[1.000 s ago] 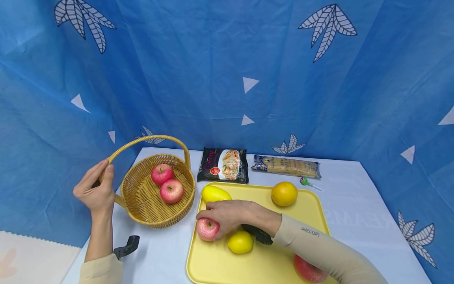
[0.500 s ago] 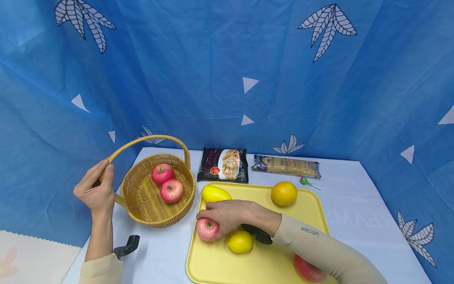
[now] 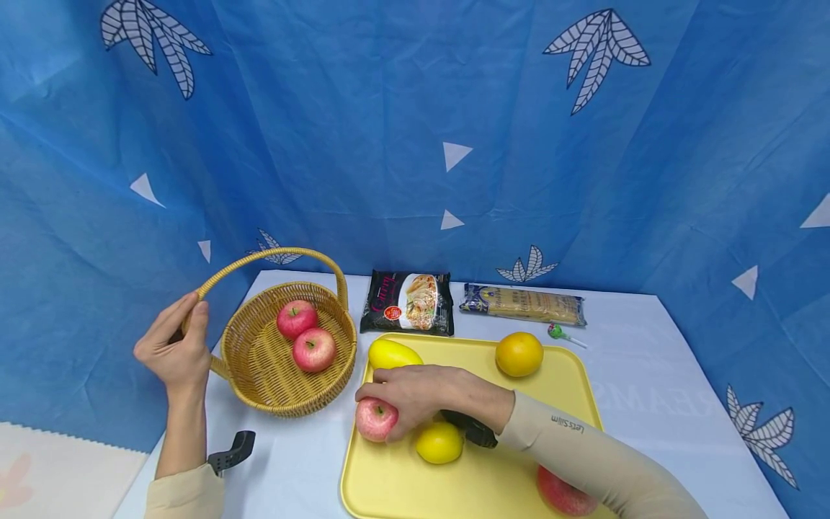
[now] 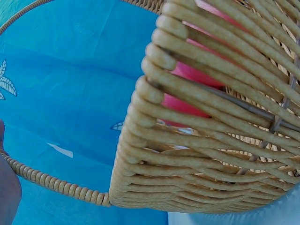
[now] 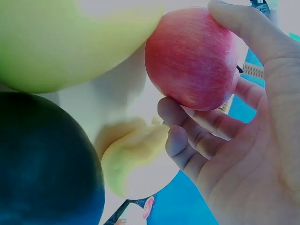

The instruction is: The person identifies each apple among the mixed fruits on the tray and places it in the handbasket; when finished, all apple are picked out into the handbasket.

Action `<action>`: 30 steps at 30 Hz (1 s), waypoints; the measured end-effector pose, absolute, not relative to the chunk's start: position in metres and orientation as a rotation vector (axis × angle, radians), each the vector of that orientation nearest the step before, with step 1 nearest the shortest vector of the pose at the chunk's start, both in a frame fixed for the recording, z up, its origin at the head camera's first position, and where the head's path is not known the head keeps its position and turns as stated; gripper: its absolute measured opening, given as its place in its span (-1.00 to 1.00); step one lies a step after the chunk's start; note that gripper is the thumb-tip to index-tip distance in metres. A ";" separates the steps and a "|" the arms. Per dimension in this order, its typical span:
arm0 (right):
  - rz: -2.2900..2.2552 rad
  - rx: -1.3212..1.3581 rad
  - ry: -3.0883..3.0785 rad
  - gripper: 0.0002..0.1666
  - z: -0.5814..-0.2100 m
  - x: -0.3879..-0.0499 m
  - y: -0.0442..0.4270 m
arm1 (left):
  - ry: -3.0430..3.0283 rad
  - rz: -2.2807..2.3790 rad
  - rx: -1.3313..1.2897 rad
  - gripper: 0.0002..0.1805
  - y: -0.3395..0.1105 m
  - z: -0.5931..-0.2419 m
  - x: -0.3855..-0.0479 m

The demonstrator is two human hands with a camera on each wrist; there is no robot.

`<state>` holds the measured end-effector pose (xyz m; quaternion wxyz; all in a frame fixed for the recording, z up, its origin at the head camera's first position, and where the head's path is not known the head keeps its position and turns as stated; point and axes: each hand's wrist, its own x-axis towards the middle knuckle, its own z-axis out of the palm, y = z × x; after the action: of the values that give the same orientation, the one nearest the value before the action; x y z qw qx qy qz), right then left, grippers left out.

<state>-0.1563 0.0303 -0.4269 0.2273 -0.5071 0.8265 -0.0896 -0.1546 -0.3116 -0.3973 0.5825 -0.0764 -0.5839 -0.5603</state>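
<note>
My left hand (image 3: 173,347) grips the handle (image 3: 272,254) of a wicker basket (image 3: 259,393), which stands on the left of the table. Inside the basket lie two red apples (image 3: 297,318). Over the left side of a yellow tray (image 3: 402,490), my right hand (image 3: 418,393) holds another apple (image 3: 376,421). Thumb and fingers are around this apple (image 5: 192,58) in the right wrist view. A lemon (image 3: 439,442) lies just beside that hand, and a yellow fruit (image 3: 394,354) lies behind it. A dark rounded thing (image 5: 47,159) shows at lower left in the right wrist view; its kind is unclear.
An orange (image 3: 519,354) sits at the tray's back right. Partly under my right sleeve is a red fruit (image 3: 563,493). Behind the tray lie a black noodle packet (image 3: 421,303), a pack of dry noodles (image 3: 525,303) and a lollipop (image 3: 558,331). Blue cloth (image 3: 389,130) hangs behind.
My right hand and the apple in it have shifted slightly left. The left hand and the basket have stayed in place.
</note>
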 end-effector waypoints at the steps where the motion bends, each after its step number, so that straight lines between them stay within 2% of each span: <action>1: -0.247 -1.398 2.276 -0.22 -0.427 -0.156 0.030 | -1.360 -1.310 -0.180 -0.81 -0.312 -0.397 -0.155; 30: -0.332 -1.442 2.247 -0.23 -0.417 -0.156 0.027 | -1.389 -1.292 -0.176 -0.82 -0.311 -0.396 -0.153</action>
<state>-0.1556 0.0271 -0.4172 0.2237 -0.5225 0.8139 -0.1204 -0.1530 -0.3109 -0.3962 0.5796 -0.0754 -0.5940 -0.5527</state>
